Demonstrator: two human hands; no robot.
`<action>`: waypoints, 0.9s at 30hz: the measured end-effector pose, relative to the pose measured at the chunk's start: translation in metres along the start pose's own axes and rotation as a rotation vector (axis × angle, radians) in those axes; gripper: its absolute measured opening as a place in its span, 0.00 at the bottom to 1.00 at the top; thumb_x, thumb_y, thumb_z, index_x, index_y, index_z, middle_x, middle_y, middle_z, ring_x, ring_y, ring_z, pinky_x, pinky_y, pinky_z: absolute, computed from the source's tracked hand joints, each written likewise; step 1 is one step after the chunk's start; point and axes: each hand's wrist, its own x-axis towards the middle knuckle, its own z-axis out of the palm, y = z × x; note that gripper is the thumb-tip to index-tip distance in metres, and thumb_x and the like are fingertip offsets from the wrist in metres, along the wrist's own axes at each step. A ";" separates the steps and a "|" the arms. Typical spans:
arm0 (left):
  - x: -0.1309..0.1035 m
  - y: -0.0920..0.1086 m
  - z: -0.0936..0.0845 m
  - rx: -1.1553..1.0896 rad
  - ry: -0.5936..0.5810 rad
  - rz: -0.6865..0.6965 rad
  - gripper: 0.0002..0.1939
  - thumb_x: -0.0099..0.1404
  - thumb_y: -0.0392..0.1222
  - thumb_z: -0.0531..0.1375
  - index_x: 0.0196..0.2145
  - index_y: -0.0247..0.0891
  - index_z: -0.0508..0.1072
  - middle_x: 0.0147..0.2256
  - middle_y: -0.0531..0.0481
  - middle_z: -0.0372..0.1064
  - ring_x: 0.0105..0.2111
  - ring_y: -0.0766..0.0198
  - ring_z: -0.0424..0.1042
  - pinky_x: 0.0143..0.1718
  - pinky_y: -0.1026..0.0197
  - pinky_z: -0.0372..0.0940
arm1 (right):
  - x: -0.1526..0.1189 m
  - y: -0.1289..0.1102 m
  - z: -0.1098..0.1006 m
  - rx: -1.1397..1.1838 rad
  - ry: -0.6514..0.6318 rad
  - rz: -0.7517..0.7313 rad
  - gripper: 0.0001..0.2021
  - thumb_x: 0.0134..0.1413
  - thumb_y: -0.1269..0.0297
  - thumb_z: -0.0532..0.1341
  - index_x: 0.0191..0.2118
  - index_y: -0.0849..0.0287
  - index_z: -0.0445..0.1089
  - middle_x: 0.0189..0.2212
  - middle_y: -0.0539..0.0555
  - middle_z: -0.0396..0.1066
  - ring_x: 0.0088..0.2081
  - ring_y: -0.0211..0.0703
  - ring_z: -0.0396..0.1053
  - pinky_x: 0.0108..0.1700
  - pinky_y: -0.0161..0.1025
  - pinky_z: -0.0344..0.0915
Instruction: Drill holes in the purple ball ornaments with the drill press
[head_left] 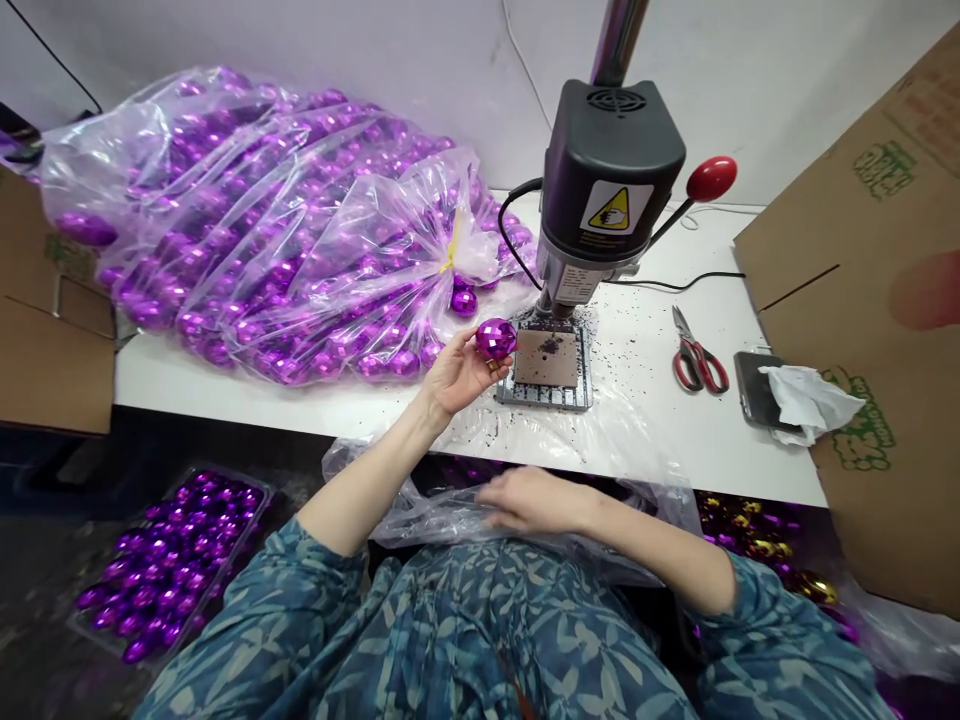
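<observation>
My left hand (466, 374) holds a shiny purple faceted ball (496, 340) in its fingertips, just left of the drill press (611, 170). Beneath the drill, a small brown board (547, 358) lies on the metal base plate (551, 398), with dark shavings scattered around. Lower down, my right hand (529, 500) is slightly blurred over a clear plastic bag (431, 520) at the table's front edge. Its fingers are partly smeared, and whether anything is in them cannot be made out.
A large tied bag of purple balls (285, 240) covers the table's left. Scissors (697, 355), a phone (759, 388) under white tissue (814, 398) and a cardboard box (862, 300) are right. A tray of balls (176, 560) stands low left.
</observation>
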 end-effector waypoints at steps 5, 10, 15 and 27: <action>0.006 -0.002 -0.006 -0.094 -0.002 -0.033 0.22 0.84 0.49 0.45 0.57 0.35 0.73 0.43 0.40 0.82 0.33 0.65 0.78 0.40 0.61 0.76 | -0.009 -0.006 -0.010 0.066 0.012 -0.122 0.21 0.68 0.50 0.62 0.52 0.65 0.73 0.43 0.54 0.75 0.43 0.31 0.74 0.47 0.35 0.78; 0.012 -0.011 -0.014 -0.075 -0.016 0.024 0.12 0.79 0.48 0.61 0.50 0.38 0.77 0.39 0.45 0.82 0.33 0.65 0.78 0.39 0.62 0.75 | -0.035 -0.010 -0.104 0.070 0.522 -0.216 0.09 0.67 0.62 0.64 0.45 0.61 0.77 0.35 0.50 0.80 0.35 0.27 0.77 0.36 0.26 0.75; 0.026 -0.020 -0.028 0.059 -0.017 0.157 0.18 0.63 0.48 0.77 0.43 0.36 0.80 0.39 0.47 0.82 0.35 0.65 0.79 0.43 0.61 0.74 | -0.046 -0.010 -0.207 0.043 1.304 -0.259 0.06 0.68 0.66 0.62 0.41 0.57 0.78 0.27 0.45 0.76 0.27 0.26 0.76 0.24 0.27 0.62; 0.075 -0.037 -0.024 0.221 -0.027 0.290 0.27 0.58 0.50 0.80 0.52 0.43 0.79 0.48 0.48 0.83 0.42 0.62 0.82 0.45 0.59 0.76 | 0.025 0.035 -0.303 0.170 1.404 -0.016 0.15 0.60 0.62 0.69 0.27 0.65 0.69 0.23 0.49 0.73 0.24 0.28 0.74 0.26 0.29 0.60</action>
